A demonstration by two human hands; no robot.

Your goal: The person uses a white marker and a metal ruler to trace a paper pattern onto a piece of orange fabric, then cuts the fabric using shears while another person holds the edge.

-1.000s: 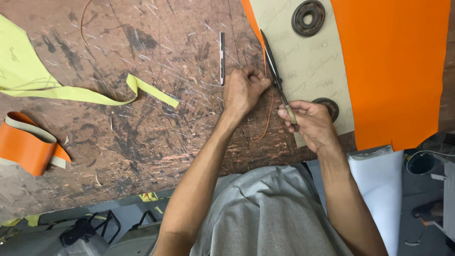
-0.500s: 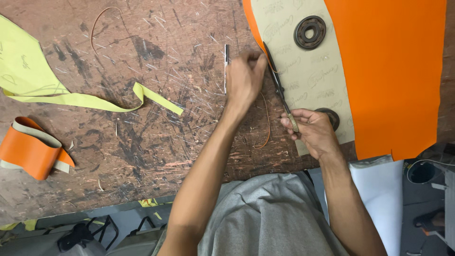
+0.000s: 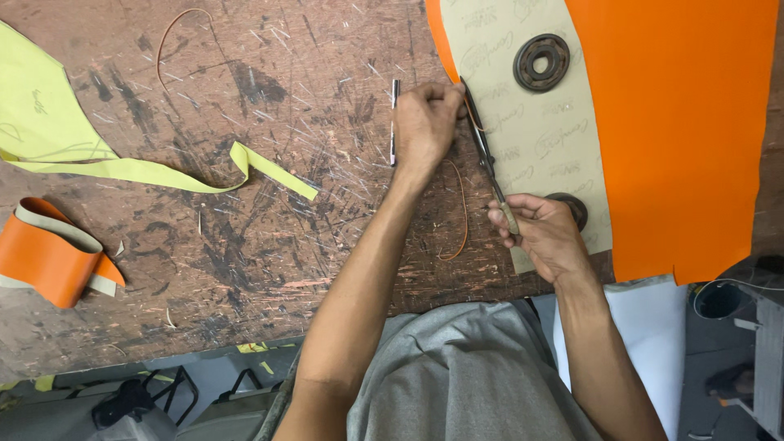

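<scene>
From where I stand, the person at the scarred wooden bench wears a plain grey top of soft, lightly creased fabric, seen just below the bench's near edge. Both arms are bare from above the elbow down to the wrists, with no sleeves showing over them. The left hand and the right hand, both over the bench, carry no gloves, rings, watch or bands.

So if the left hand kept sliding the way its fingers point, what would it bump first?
Probably the orange edge strip of the tan pattern sheet. The left hand points up and slightly right, its fingertips already beside the long dark cutting tool; the exact heading is hard to judge.
</scene>
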